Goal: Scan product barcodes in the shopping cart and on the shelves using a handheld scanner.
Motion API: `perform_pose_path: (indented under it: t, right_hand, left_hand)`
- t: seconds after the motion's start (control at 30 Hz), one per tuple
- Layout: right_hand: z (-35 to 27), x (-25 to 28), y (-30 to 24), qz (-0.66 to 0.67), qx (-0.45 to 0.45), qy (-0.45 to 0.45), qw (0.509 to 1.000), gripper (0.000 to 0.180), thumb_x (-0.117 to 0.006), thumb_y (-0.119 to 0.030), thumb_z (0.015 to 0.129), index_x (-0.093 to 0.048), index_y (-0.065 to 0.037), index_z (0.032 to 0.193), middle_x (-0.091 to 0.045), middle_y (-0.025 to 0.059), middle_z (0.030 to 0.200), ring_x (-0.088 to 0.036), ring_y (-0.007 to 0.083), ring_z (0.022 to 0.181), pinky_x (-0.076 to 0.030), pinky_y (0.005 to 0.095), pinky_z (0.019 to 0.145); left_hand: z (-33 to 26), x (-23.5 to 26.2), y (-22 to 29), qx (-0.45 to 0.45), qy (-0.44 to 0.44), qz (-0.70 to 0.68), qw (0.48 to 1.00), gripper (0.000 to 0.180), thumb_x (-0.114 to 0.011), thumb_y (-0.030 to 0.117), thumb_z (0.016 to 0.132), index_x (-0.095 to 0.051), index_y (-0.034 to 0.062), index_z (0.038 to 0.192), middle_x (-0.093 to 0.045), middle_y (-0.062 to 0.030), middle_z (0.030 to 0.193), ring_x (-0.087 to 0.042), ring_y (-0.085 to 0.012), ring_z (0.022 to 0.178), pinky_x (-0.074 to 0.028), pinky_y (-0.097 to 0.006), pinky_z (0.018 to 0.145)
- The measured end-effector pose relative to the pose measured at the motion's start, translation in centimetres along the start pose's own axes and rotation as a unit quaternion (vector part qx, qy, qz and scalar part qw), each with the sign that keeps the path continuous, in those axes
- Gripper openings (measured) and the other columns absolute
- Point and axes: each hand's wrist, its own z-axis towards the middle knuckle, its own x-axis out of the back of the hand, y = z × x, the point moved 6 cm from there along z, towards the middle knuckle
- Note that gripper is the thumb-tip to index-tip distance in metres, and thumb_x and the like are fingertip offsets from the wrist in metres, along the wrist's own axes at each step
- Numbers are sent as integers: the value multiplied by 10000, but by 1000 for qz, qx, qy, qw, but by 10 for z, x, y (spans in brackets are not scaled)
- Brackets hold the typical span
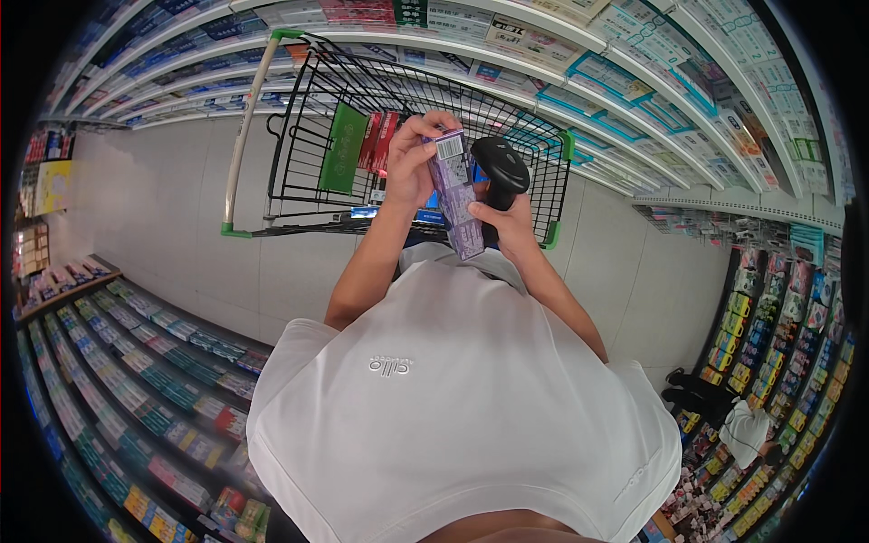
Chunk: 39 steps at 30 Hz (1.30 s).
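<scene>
So looking straight down, the closest thing is the person's white T-shirt (453, 398), filling most of the lower middle. Both forearms reach up and away from it toward the cart.

The left hand (412, 163) is wrapped around the upper end of a long purple carton (455, 195), fingers curled over the top edge and thumb along the side, holding it upright-ish with the barcode label facing the other hand. The right hand (509, 222) is closed around the grip of a black handheld scanner (500, 170), whose head sits just beside the carton's upper part, close to touching. A fingertip of that hand also seems to brace the carton's lower edge.

Looks like the scan step is what's going on: box held up, reader pointed at the label. The next bit probably needs the label square to the scanner window and held steady, not much else.

Just past the hands is a black wire shopping cart (308, 172) with green corner trim and a pale handle bar, a few red packs inside. The basket's rim is right under the hands, so there's little slack forward. Pale floor tiles (172, 208) open up to the left of the cart. Stocked shelves (154, 380) crowd both sides of the aisle.
</scene>
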Motion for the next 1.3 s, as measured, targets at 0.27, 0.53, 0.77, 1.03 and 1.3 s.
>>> perform_pose_path:
  t: [0.27,0.53,0.77,1.03,1.3]
  right_hand:
    - [0,0,3,-5,-34,-1,999,521,-779,8,692,-544,-44,1154,-595,57,987,-595,140,856,-506,285,722]
    - [3,2,5,-17,-35,3,999,505,-779,9,691,-552,-42,1139,-593,53,988,-591,138,858,-501,285,732]
    - [9,-1,-4,-10,6,5,1000,402,-790,-48,714,-602,3,1066,-661,77,939,-632,131,772,-507,255,635]
    - [13,-1,-2,-17,8,-3,1000,409,-795,-53,706,-604,3,1063,-658,78,933,-627,131,763,-505,256,627]
    - [15,-4,-2,-17,-50,-14,999,529,-776,11,684,-539,-38,1154,-588,50,979,-587,138,859,-493,284,743]
  left_hand:
    - [0,-1,0,3,3,-15,1000,135,-619,133,813,-549,63,904,-526,-156,1038,-491,-290,1076,-493,-434,875]
    - [4,-2,-2,10,11,-72,997,103,-614,81,792,-575,36,876,-562,-142,1038,-530,-260,1050,-430,-383,934]
    - [11,4,-3,8,-5,-38,999,113,-625,126,829,-570,68,909,-516,-131,1021,-491,-280,1079,-505,-440,888]
    - [11,6,0,-4,-7,-23,1000,116,-625,128,832,-561,70,910,-511,-126,1012,-489,-282,1095,-501,-433,894]
    - [12,4,3,0,16,-60,998,111,-622,83,785,-575,41,877,-557,-132,1022,-523,-274,1047,-417,-395,935]
